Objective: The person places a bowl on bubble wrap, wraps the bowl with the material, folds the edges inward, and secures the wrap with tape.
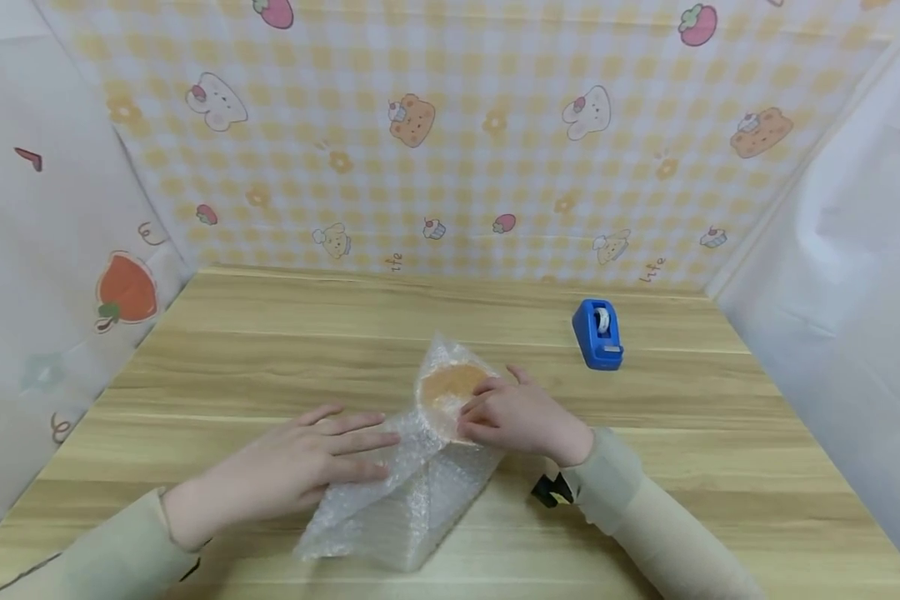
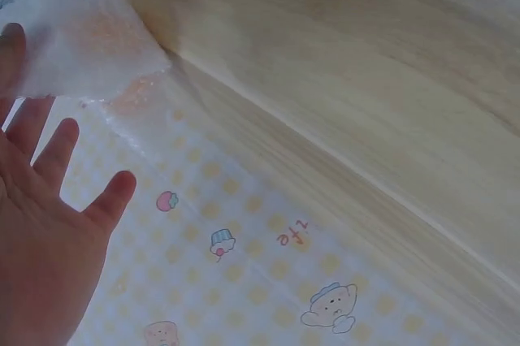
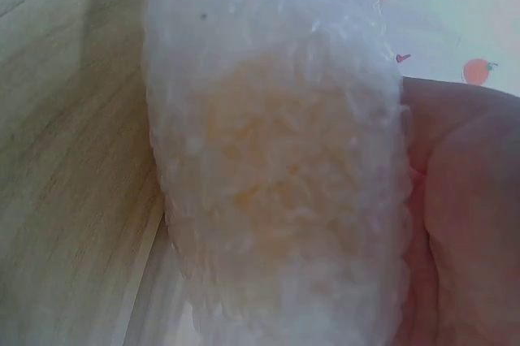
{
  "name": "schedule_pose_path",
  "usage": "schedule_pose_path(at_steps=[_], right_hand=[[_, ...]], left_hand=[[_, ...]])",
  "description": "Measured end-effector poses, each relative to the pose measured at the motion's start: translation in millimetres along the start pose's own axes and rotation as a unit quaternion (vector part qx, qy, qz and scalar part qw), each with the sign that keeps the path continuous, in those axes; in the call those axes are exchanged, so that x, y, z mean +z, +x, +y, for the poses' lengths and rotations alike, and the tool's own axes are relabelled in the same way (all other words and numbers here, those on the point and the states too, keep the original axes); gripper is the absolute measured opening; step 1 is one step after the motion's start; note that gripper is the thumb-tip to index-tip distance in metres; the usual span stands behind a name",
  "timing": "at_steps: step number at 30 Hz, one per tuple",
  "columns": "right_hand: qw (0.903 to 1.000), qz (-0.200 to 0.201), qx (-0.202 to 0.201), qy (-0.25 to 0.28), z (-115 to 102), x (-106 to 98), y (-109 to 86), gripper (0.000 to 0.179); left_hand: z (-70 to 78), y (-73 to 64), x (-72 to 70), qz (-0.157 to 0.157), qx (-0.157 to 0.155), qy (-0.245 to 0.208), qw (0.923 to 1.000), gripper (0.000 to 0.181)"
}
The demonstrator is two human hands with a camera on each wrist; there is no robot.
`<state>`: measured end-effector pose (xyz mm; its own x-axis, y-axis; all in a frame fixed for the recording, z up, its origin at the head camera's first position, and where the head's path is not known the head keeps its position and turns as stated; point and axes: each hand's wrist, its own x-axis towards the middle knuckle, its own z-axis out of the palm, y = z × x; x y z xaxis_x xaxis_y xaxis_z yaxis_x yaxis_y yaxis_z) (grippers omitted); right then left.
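Note:
A sheet of bubble wrap (image 1: 442,492) is folded around a round, orange-rimmed thing (image 1: 450,382) near the front middle of the table. Its exact kind is hidden by the wrap. My left hand (image 1: 307,458) has its fingers stretched out and touches the wrap's left side; the left wrist view also has this hand (image 2: 49,200) spread by the wrap. At the round thing's right edge, my right hand (image 1: 521,417) pinches the bubble wrap with curled fingers. The right wrist view is filled by the wrap (image 3: 276,167), with the palm beside it.
A blue tape dispenser (image 1: 598,335) with a roll of tape stands at the back right of the wooden table (image 1: 307,325). A small black object (image 1: 551,491) shows by the right wrist. Patterned cloth (image 1: 457,167) hangs behind the table, and pale cloth flanks both sides.

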<state>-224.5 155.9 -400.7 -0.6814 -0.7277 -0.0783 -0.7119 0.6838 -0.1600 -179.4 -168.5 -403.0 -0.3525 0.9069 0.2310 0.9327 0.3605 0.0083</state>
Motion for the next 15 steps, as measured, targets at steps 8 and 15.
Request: schedule_pose_path(at_steps=[8, 15], right_hand=[[0.9999, 0.007, 0.009, -0.002, -4, 0, -0.1, 0.029], [0.9998, 0.017, 0.007, -0.009, -4, 1, 0.5, 0.029]], left_hand=[[-5.4, 16.9, -1.5, 0.052, 0.0, -0.172, 0.9838, 0.038], [-15.0, 45.7, 3.6, 0.083, -0.04, -0.326, 0.9408, 0.036]])
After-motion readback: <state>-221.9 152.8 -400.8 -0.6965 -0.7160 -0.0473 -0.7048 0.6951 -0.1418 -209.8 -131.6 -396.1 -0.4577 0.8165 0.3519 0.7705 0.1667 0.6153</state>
